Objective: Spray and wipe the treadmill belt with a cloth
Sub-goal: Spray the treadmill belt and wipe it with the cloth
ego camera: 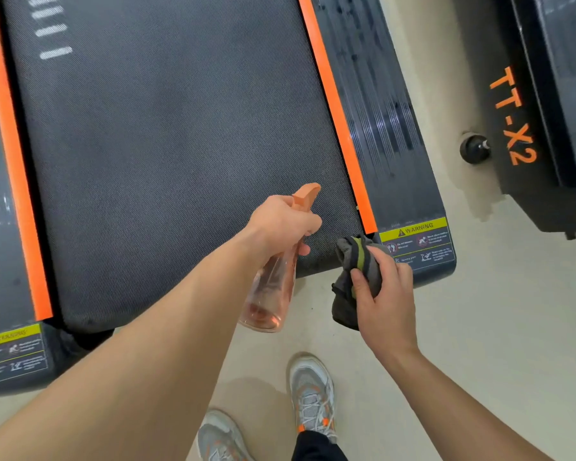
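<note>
Nearest, two bare forearms reaching forward over grey-and-orange sneakers on pale floor. Left hand wrapped shut around neck of clear pink plastic spray bottle, orange nozzle aimed at dark textured treadmill belt, index finger seemingly near trigger. Right hand clamped on bunched grey cloth with green stripe, held just above belt's rear right corner, beside orange side strip and yellow warning label. Probably spraying step in hand; no mist or wet patch visible. Next: squeeze trigger across belt, then lower cloth flat and sweep. Left wrist straight, extended; right wrist bent inward.
</note>
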`<move>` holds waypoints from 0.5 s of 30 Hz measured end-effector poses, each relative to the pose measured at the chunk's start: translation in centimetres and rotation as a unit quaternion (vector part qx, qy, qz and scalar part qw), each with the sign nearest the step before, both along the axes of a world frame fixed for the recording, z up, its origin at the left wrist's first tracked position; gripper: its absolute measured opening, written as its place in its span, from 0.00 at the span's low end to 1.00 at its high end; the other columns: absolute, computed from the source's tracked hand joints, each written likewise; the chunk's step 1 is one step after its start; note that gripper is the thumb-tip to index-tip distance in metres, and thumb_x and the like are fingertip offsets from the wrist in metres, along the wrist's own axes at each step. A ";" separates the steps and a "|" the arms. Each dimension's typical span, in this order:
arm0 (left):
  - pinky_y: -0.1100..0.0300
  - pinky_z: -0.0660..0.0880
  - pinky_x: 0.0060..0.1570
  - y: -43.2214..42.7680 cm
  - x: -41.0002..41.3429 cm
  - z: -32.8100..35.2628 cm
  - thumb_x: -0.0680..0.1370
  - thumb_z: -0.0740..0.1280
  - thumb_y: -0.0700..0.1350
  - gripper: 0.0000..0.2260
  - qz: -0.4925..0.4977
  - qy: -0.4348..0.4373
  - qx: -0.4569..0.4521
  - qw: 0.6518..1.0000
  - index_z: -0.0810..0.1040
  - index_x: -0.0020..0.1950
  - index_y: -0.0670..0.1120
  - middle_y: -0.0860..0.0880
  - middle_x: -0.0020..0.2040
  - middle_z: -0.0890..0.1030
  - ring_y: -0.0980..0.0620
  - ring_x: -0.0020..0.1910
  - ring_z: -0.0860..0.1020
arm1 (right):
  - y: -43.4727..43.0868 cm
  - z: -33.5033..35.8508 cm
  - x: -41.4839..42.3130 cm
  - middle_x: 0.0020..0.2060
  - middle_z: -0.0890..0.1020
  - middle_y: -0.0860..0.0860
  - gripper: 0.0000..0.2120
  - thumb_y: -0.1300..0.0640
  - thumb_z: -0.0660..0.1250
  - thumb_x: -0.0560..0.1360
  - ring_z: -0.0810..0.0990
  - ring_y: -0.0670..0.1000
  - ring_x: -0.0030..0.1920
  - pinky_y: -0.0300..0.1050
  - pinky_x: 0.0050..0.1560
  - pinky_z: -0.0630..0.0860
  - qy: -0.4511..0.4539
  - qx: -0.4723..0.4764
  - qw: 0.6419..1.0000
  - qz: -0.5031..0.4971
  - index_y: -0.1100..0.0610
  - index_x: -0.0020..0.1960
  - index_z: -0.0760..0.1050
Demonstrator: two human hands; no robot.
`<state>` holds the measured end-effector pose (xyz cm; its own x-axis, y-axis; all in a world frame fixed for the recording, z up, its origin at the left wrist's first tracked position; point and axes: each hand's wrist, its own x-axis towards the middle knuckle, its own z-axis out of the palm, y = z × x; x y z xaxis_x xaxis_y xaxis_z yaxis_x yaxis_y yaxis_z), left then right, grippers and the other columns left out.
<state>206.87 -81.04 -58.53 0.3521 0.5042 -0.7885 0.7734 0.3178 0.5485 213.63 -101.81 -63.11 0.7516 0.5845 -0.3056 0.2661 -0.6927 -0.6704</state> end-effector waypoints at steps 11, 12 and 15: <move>0.49 0.85 0.45 -4.5 -5.7 0.1 0.74 0.72 0.41 0.02 -0.024 0.042 0.004 0.999 0.80 0.41 0.46 0.50 0.35 0.80 0.50 0.28 0.81 | -1.3 1.1 -1.1 0.55 0.71 0.50 0.19 0.54 0.68 0.80 0.74 0.51 0.58 0.41 0.58 0.69 0.013 0.009 1.000 -0.004 0.50 0.69 0.72; 0.48 0.85 0.46 -4.9 -6.2 0.1 0.74 0.72 0.42 0.02 -0.028 0.038 -0.004 0.999 0.81 0.41 0.47 0.51 0.35 0.80 0.50 0.28 0.81 | -1.4 1.1 -1.1 0.56 0.71 0.50 0.19 0.54 0.67 0.80 0.74 0.51 0.58 0.41 0.59 0.69 0.011 0.011 1.000 -0.005 0.50 0.70 0.72; 0.51 0.84 0.43 -6.0 -7.3 -0.2 0.71 0.72 0.44 0.02 -0.031 0.037 -0.007 0.999 0.79 0.40 0.48 0.52 0.35 0.80 0.52 0.26 0.81 | -1.5 1.0 -0.9 0.57 0.71 0.50 0.19 0.54 0.67 0.80 0.73 0.50 0.58 0.40 0.58 0.67 0.000 0.013 1.000 -0.005 0.50 0.70 0.72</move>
<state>199.57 -87.00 -58.73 0.3232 0.4716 -0.8205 0.8296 0.2759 0.4854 212.68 -103.33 -62.06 0.7582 0.5838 -0.2903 0.2591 -0.6784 -0.6875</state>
